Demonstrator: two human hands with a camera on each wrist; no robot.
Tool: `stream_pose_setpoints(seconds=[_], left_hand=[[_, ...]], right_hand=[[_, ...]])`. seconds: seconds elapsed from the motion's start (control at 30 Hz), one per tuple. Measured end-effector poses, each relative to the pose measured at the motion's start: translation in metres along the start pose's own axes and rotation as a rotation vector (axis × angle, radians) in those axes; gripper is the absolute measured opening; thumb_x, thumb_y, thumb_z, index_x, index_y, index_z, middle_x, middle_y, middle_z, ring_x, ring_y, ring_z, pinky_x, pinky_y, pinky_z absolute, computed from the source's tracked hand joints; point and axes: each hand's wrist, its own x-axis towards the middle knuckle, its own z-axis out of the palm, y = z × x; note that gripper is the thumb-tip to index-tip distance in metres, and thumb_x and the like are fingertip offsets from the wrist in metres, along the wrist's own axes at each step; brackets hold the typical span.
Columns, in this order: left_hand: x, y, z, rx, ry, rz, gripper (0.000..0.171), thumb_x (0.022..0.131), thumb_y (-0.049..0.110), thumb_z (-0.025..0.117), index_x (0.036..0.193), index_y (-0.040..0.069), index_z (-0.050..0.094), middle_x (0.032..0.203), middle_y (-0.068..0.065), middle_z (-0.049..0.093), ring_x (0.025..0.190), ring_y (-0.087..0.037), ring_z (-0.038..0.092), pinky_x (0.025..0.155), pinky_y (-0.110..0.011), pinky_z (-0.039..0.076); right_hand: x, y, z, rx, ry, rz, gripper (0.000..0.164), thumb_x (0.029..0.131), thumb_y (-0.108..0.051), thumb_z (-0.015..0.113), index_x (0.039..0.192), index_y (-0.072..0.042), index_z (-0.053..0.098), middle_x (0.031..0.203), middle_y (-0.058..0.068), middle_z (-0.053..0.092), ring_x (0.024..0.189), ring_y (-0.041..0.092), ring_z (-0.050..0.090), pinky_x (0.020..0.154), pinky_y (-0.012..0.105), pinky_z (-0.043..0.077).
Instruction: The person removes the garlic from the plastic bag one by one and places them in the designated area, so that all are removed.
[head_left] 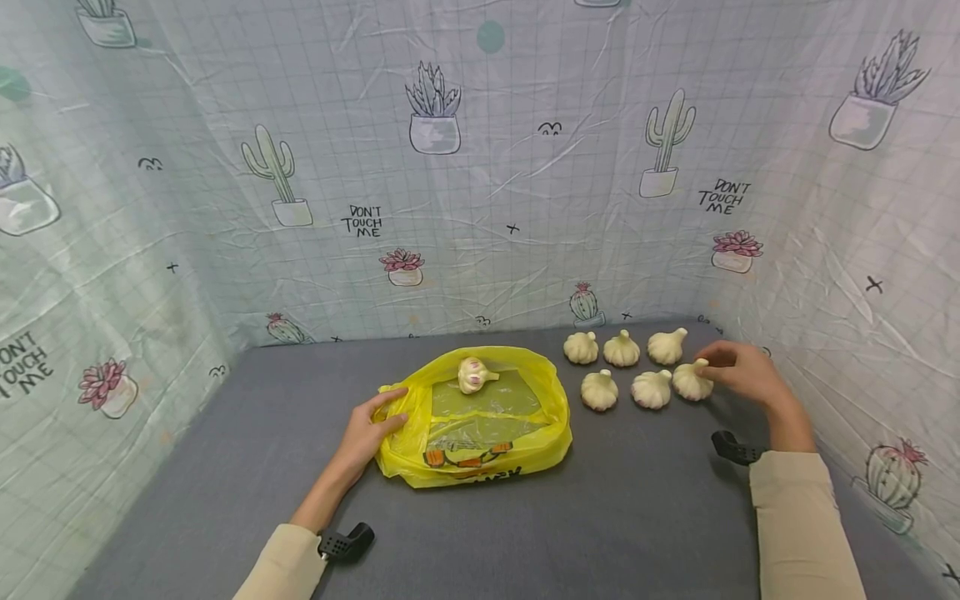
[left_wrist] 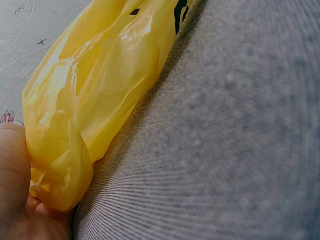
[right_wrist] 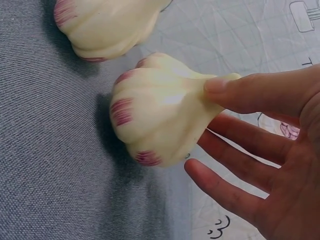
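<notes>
A yellow plastic bag [head_left: 480, 479] lies on the grey table with its mouth spread wide, and one garlic bulb [head_left: 472, 376] sits within it. My left hand [head_left: 365, 432] grips the bag's left edge; in the left wrist view the crumpled yellow plastic [left_wrist: 57, 150] lies between thumb and fingers. Over on the right, my right hand [head_left: 742, 372] pinches the neck of a garlic bulb [right_wrist: 155, 107] between thumb and fingers, its little finger held away. That bulb is cream with purple streaks, and its base is close to the cloth.
Several more garlic bulbs stand in two rows right of the bag, such as this one [head_left: 599, 390] at the front left and another [head_left: 667, 346] at the back right. A patterned curtain [head_left: 480, 183] encloses the grey table [head_left: 600, 517] at the back and sides.
</notes>
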Motion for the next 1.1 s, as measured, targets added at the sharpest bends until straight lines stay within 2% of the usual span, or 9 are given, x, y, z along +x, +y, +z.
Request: stream_pose_setpoints(seconds=[0.1, 0.33, 0.57, 0.8, 0.97, 1.1], left_hand=[[-0.0002, -0.0002, -0.0002, -0.004, -0.002, -0.002, 0.050, 0.100, 0.016, 0.067, 0.149, 0.010, 0.056, 0.161, -0.014, 0.046, 0.158, -0.033, 0.026, 0.126, -0.056, 0.025], [-0.0014, 0.0014, -0.0004, -0.003, -0.003, -0.002, 0.050, 0.101, 0.016, 0.067, 0.149, 0.009, 0.056, 0.160, -0.015, 0.047, 0.158, -0.033, 0.026, 0.126, -0.056, 0.024], [-0.0020, 0.0020, -0.0004, -0.006, -0.005, -0.003, 0.050, 0.101, 0.016, 0.067, 0.149, 0.009, 0.056, 0.161, -0.014, 0.046, 0.158, -0.033, 0.025, 0.126, -0.056, 0.024], [-0.0018, 0.0027, -0.0002, -0.004, -0.006, -0.002, 0.050, 0.101, 0.016, 0.067, 0.149, 0.009, 0.056, 0.160, -0.014, 0.047, 0.158, -0.033, 0.025, 0.126, -0.056, 0.024], [-0.0018, 0.0034, -0.0001, 0.005, -0.003, -0.003, 0.049, 0.100, 0.016, 0.067, 0.148, 0.010, 0.057, 0.160, -0.013, 0.048, 0.158, -0.032, 0.026, 0.126, -0.056, 0.024], [-0.0021, 0.0040, -0.0002, 0.004, -0.004, -0.005, 0.050, 0.100, 0.016, 0.067, 0.148, 0.010, 0.057, 0.160, -0.013, 0.047, 0.158, -0.032, 0.025, 0.126, -0.056, 0.024]], right_hand=[[0.0000, -0.0015, -0.0009, -0.010, -0.014, 0.000, 0.035, 0.099, -0.020, 0.069, 0.121, 0.007, 0.069, 0.118, 0.029, 0.070, 0.099, 0.027, 0.069, 0.074, 0.033, 0.052], [-0.0011, -0.0072, -0.0053, -0.018, -0.050, -0.004, 0.033, 0.099, -0.019, 0.069, 0.120, 0.006, 0.070, 0.119, 0.029, 0.070, 0.103, 0.034, 0.068, 0.075, 0.034, 0.053], [-0.0008, -0.0065, -0.0051, -0.024, -0.040, -0.007, 0.031, 0.099, -0.017, 0.069, 0.119, 0.006, 0.070, 0.118, 0.029, 0.071, 0.103, 0.032, 0.069, 0.074, 0.033, 0.053], [-0.0012, -0.0058, -0.0064, -0.062, -0.011, -0.001, 0.028, 0.098, -0.016, 0.069, 0.117, 0.004, 0.071, 0.117, 0.029, 0.072, 0.103, 0.039, 0.069, 0.073, 0.034, 0.052], [-0.0014, -0.0071, -0.0075, -0.069, -0.010, -0.009, 0.025, 0.096, -0.014, 0.071, 0.114, 0.003, 0.072, 0.114, 0.028, 0.072, 0.101, 0.039, 0.069, 0.073, 0.034, 0.052], [-0.0015, -0.0081, -0.0074, -0.064, -0.021, -0.005, 0.027, 0.096, -0.020, 0.073, 0.113, 0.002, 0.073, 0.114, 0.026, 0.073, 0.102, 0.037, 0.069, 0.074, 0.036, 0.053]])
